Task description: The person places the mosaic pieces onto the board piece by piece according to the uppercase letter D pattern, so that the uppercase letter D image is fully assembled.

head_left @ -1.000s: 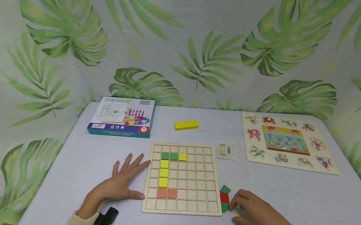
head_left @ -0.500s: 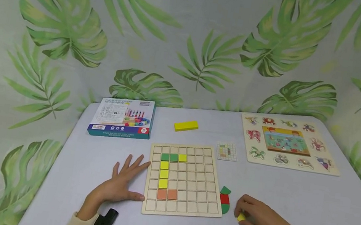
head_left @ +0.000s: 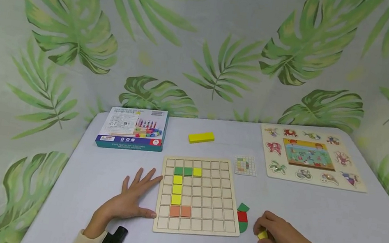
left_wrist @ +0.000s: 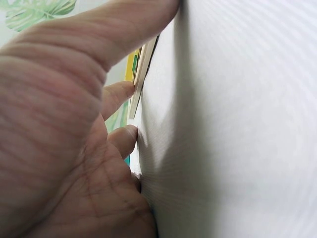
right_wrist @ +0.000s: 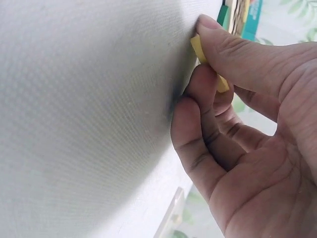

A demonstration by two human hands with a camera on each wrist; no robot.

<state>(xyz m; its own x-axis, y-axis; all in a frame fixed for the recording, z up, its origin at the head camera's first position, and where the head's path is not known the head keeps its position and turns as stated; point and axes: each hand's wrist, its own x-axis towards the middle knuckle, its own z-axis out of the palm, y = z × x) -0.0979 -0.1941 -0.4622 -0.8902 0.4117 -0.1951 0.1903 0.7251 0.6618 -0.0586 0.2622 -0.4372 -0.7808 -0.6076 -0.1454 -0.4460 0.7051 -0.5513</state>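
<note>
A wooden grid board lies on the table with green tiles, yellow tiles and orange tiles in some of its squares. My left hand is spread flat at the board's left edge, thumb and index fingertip touching it. Right of the board, my right hand pinches a small yellow tile between thumb and fingers, low over the cloth; its full outline is hidden. Between the board and that hand lie a red square tile and two green pieces with curved or slanted edges.
A small printed grid card lies beyond the board's upper right corner. Behind the board sits a yellow block. A boxed bead set stands back left, and a sea-animal peg puzzle back right.
My right hand has drawn slightly rightward, away from the red and green pieces, and the yellow tile now shows between its fingers. The left hand has stayed at the board's edge.
</note>
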